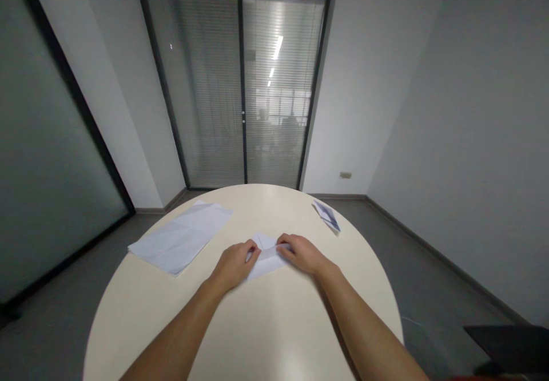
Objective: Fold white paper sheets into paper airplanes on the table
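A partly folded sheet of white paper (266,262) lies on the table in front of me, with a crease running across it and a pointed flap at its far side. My left hand (237,262) pinches its left edge between thumb and fingers. At the right end, my right hand (302,251) grips the paper the same way, thumb on the near side and fingers curled over the far side. Part of each paper end is hidden under the fingers.
Large white sheets (182,238) lie at the left of the round cream table (266,329), overhanging its edge slightly. A folded paper piece (327,215) rests near the right edge. Behind stands a glass partition with blinds (283,141). A dark object (510,346) is at lower right.
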Demonstrator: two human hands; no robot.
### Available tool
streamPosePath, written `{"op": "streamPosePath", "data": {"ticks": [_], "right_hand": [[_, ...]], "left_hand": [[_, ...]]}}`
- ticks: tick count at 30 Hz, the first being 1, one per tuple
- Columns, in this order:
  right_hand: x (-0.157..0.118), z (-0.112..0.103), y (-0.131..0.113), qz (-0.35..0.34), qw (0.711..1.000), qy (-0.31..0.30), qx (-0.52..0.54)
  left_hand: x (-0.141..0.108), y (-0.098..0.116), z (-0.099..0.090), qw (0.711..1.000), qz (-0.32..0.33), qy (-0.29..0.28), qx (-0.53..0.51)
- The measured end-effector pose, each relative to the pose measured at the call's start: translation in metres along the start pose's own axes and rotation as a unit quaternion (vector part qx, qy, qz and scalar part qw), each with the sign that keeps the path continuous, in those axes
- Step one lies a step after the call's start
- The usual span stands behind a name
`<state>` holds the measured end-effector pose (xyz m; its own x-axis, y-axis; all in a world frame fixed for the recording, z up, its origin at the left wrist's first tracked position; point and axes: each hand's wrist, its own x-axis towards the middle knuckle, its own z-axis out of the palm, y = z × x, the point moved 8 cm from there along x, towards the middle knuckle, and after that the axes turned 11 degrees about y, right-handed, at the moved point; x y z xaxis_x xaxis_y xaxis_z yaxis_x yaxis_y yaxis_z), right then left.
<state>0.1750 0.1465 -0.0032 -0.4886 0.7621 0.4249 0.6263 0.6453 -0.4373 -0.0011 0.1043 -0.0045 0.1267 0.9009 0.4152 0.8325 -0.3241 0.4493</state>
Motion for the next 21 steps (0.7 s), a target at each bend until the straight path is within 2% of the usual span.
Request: {"op": "streamPosePath", "data": {"ticks": [12,21], "right_hand": [[0.001,0.004,0.004,-0.016,1.000,0.009,0.012],[0.001,0.004,0.005,-0.001,1.000,0.008,0.007]], "left_hand": [[0.001,-0.011,0.001,0.999,-0.016,0.014,0.024],[0.003,-0.016,0.005,0.999,-0.035,0.013,-0.001]]}}
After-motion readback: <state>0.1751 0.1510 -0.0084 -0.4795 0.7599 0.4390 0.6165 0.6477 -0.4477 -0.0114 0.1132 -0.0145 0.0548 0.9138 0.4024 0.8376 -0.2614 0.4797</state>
